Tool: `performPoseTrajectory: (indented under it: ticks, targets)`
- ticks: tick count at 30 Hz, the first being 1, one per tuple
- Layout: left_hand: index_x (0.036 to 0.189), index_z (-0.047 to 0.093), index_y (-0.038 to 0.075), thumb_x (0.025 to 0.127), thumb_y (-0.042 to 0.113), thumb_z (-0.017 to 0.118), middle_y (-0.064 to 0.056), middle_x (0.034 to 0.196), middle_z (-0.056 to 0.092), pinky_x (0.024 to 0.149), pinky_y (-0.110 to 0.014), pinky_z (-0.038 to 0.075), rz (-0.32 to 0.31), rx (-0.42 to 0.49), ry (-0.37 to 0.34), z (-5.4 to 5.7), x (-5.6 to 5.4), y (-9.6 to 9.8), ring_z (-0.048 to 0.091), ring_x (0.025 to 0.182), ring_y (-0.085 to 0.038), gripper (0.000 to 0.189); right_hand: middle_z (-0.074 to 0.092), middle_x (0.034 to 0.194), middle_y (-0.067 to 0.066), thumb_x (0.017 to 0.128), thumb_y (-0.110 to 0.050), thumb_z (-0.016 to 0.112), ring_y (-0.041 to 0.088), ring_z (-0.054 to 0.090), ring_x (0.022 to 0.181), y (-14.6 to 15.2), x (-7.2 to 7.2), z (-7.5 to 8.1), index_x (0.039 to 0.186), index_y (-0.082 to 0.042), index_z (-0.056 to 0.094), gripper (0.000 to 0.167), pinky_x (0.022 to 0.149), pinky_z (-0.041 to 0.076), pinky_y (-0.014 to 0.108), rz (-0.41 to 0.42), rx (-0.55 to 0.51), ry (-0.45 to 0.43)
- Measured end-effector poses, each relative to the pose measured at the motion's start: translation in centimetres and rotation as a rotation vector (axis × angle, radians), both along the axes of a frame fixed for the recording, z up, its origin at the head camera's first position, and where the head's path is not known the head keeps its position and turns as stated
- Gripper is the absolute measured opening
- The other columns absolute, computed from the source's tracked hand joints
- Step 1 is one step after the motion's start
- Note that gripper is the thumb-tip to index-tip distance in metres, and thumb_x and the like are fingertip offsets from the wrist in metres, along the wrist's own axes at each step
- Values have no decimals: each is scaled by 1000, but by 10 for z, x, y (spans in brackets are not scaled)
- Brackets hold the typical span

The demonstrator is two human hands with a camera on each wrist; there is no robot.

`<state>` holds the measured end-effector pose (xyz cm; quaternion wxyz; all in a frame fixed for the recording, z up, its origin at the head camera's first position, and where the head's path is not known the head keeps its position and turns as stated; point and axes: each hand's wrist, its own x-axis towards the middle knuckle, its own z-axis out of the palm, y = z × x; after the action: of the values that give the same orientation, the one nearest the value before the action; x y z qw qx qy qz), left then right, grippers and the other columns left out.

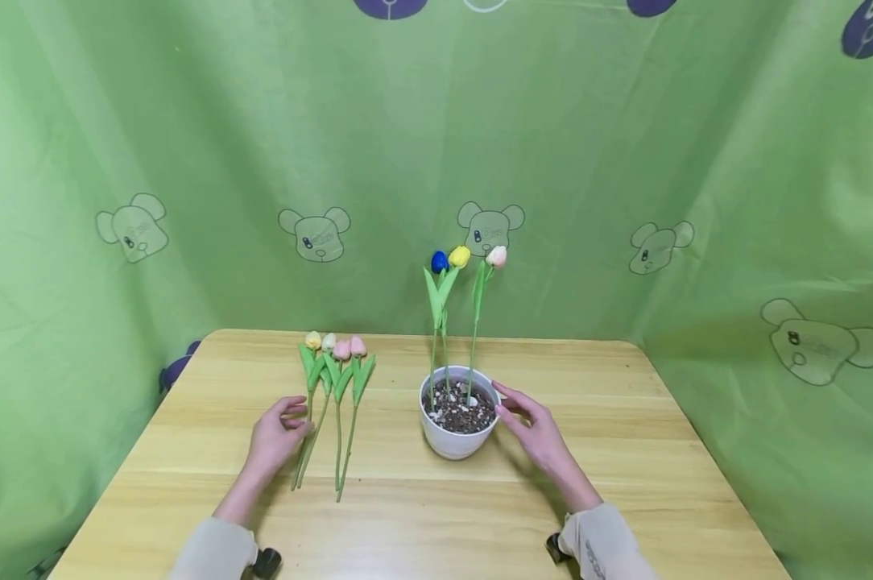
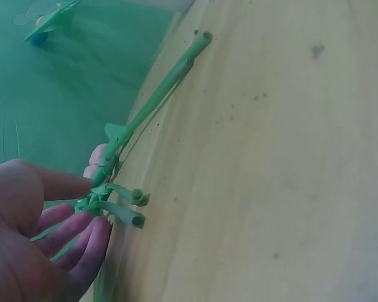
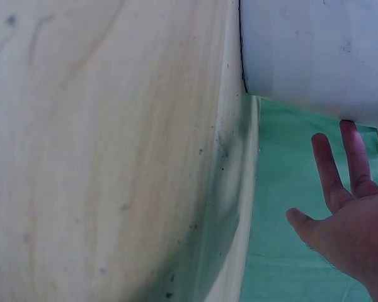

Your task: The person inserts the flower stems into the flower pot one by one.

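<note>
Head view: we see the left hand [image 1: 279,435] relaxed at the stems [image 1: 338,451] of four flowers [image 1: 337,393] lying on the table [image 1: 436,528]; the right hand [image 1: 534,431], fingers outstretched, touches the pot [image 1: 454,445] holding three more flowers [image 1: 442,298].

Bright, even light is washing the wooden table [image 1: 610,451] before us, pale glare spreading in front of the white pot [image 1: 454,445]; beside the pot, soft shadow is falling, while both wrist views are looking hazy.
</note>
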<state>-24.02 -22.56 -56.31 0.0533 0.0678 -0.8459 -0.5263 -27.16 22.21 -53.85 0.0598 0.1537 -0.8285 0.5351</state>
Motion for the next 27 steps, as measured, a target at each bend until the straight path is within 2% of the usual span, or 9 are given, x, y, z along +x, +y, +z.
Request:
performPoseTrajectory:
  ticks: [4,9,17,27]
  targets:
    - [145,52,2,86,-4,75,-25,137,62,91,-34,63,-9,6,-7,-1,-2,2,68,109,-33,63,73,120,19,102,-18,66,38,65,119,0,3,-1,147,-11,57,46,110,49,60,-3,-6,-17]
    - [143,54,0,86,-5,75,-27,131,66,90,-38,64,-7,35,-28,-2,-2,3,71,105,-35,61,73,121,20,102,-17,66,41,65,119,0,4,-1,147,-10,57,46,108,50,60,-5,-12,-18]
    - [138,59,1,86,-5,74,-26,125,68,82,-34,65,34,107,-89,0,-1,2,71,103,-33,55,74,120,18,101,-13,66,27,66,114,-1,2,1,147,-7,56,47,108,50,55,-1,-3,14]
    - [139,60,1,89,-6,72,-25,129,65,81,-32,66,54,201,-93,5,0,2,72,99,-25,52,75,115,14,101,-16,67,16,66,109,-1,0,-1,145,-10,59,45,108,49,52,-15,5,16]
